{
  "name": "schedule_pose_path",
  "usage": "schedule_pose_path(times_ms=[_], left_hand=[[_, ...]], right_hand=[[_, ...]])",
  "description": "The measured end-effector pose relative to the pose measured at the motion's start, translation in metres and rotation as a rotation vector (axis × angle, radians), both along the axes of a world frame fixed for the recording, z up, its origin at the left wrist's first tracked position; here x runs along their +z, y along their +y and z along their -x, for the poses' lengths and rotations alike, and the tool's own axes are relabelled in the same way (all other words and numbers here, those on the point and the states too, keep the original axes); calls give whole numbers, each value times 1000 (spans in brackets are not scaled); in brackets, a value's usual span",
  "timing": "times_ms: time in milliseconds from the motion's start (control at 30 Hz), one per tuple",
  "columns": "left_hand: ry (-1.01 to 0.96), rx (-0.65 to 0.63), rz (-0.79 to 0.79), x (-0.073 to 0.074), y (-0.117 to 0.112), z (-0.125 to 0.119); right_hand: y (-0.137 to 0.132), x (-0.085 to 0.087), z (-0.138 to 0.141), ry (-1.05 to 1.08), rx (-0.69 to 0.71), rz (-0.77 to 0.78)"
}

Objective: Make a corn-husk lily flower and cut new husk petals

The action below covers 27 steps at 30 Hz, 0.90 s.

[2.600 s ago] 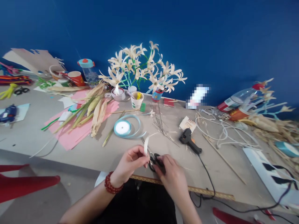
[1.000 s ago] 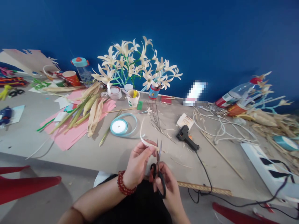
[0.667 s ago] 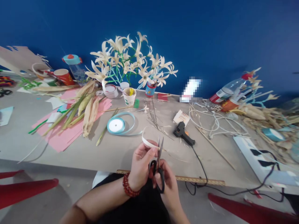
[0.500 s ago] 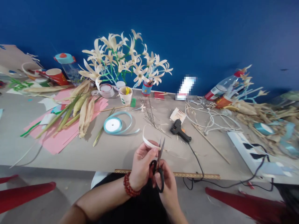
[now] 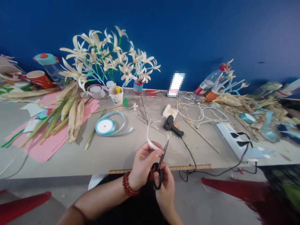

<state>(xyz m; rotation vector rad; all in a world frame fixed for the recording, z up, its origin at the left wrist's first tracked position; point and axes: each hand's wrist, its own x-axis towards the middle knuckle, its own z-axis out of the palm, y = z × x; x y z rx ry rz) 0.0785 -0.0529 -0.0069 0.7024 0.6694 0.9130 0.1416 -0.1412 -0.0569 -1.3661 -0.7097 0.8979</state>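
Blue wall [image 5: 199,31] fills bkgd; gray table [image 5: 112,157] runs along its foot, full width of view. Bunch of pale flowers [image 5: 127,72] on green & light-blue stems stands at table's rear, L of ctr. Pink sheets [image 5: 45,148] lie flat at L, partly covered by dry husks [image 5: 76,122] & green stalks. White power strip [image 5: 228,139] sits at R near front edge, w/ black plugs in it. Clear bottle [image 5: 208,83] w/ red cap leans, tilted, at rear R. L hand [image 5: 144,161], w/ red bead bracelet [image 5: 128,186] at wrist, is over front edge, ctr; thumb & forefinger pinch the pale strip (below). R hand [image 5: 166,184], just beside it & lower, has fingers curled round handles of scissors, thumb at one loop. Black glue gun [image 5: 172,126] lies beyond hands, to R, cord trailing over front edge. Light-blue ribbon spool [image 5: 104,126] lies flat, L of hands, w/ loose loop. Scissors [image 5: 163,156] point up & away, blades nearly in line; pale strip [image 5: 150,141] curves up from L fingertips, its held end right by blades (contact: can't tell). Paper cup [image 5: 116,98] stands upright before flowers; small green block [image 5: 125,102] just beside it.
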Motion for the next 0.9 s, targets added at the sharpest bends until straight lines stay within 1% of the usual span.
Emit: schedule_pose_path(times_ms=[67, 167, 333, 467, 633, 767, 900], left_hand=[[19, -18, -29, -1, 3, 4], [69, -48, -90, -2, 11, 16], [182, -105, -260, 5, 23, 42], [299, -123, -334, 10, 28, 58], [418, -130, -411, 15, 33, 68], [455, -133, -458, 18, 36, 71], [480, -148, -484, 20, 37, 73]], right_hand=[[-2, -2, -3, 4, 40, 9], [-4, -1, -9, -7, 181, -7], [-2, 7, -20, -54, 404, 36], [2, 14, -22, -24, 514, 57], [8, 20, -20, 13, 566, 73], [10, 23, -18, 29, 562, 104], [11, 24, -18, -3, 543, 99]])
